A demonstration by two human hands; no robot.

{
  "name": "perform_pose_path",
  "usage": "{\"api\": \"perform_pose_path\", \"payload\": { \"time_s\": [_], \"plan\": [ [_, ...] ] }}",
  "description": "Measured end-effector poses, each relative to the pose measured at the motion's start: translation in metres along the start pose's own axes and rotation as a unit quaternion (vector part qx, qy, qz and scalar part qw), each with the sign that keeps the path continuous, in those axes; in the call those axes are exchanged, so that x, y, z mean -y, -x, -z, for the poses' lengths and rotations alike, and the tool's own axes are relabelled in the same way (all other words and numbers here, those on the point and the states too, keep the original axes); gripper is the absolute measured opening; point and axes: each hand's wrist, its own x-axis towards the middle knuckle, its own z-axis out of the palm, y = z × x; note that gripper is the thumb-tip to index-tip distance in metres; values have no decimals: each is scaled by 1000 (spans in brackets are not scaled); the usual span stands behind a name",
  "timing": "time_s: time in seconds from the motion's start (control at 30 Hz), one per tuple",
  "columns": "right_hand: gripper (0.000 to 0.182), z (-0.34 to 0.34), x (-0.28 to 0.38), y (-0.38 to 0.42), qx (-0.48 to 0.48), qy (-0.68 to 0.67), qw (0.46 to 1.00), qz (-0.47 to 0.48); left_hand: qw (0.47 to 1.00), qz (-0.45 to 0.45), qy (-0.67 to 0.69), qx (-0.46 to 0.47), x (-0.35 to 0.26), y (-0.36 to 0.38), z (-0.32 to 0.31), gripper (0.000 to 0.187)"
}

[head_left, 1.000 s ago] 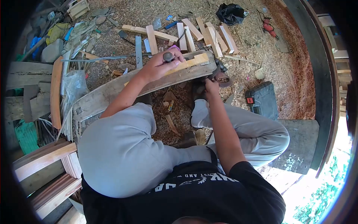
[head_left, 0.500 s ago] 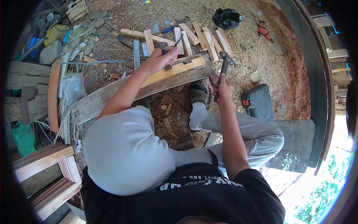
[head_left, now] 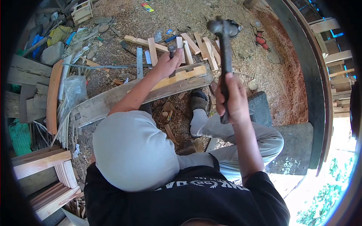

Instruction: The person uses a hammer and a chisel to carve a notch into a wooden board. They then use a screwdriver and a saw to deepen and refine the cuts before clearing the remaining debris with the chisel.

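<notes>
My right hand point(head_left: 236, 98) is wrapped round the handle of a hammer point(head_left: 226, 56), raised close to the camera with its metal head up. My left hand point(head_left: 168, 64) grips a chisel point(head_left: 172, 49) upright; its flat struck end sticks out above the fist, and its lower end is hidden by the hand. Beneath the left hand lies a pale notched wood piece point(head_left: 184, 76) on a thick weathered plank point(head_left: 102, 101). Between hammer and chisel there is a wide gap.
Beyond the plank lie several cut wood blocks point(head_left: 188, 52) and a flat grey strip point(head_left: 139, 62). A dark tool case point(head_left: 261, 107) sits beside my knee, with a red power tool point(head_left: 261, 40) farther off. Stacked timber point(head_left: 45, 164) stands at left. Shavings cover the ground.
The hammer in my right hand has risen towards the camera and now looks much larger. My left hand stays over the notched wood with the chisel in its grip.
</notes>
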Motion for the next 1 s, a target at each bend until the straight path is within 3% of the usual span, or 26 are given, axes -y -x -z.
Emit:
{"api": "perform_pose_path", "payload": {
  "time_s": [0.17, 0.33, 0.5, 0.57, 0.67, 0.73, 0.8, 1.0],
  "plan": [
    [39, -12, -29, 6, 31, 58, 998, 14, 1000, 8, -10, 5, 17, -1, 0, 57],
    [33, -14, -51, -5, 30, 34, 999, -1, 999, -3, 47, -11, 6, 10, -1, 58],
    [33, -9, -120, -93, -65, 188, 978, 53, 995, -24, 100, 11, 11, 8, 3, 56],
    [35, -3, -150, -132, -93, 303, 946, 75, 995, -12, 96, -2, 1, 7, -4, 55],
    [37, -6, -194, -174, -111, 308, 943, 66, 998, 13, 58, -25, 15, -1, -6, 55],
    [41, -8, -202, -185, -112, 309, 944, 36, 998, 17, 53, -22, 15, -1, -5, 54],
    [45, -10, -206, -193, -123, 374, 917, 65, 999, 11, 48, -12, 14, -2, -3, 55],
    [49, -11, -197, -190, -110, 379, 919, 5, 997, 45, 56, -5, 8, -7, -1, 57]
  ]
}}
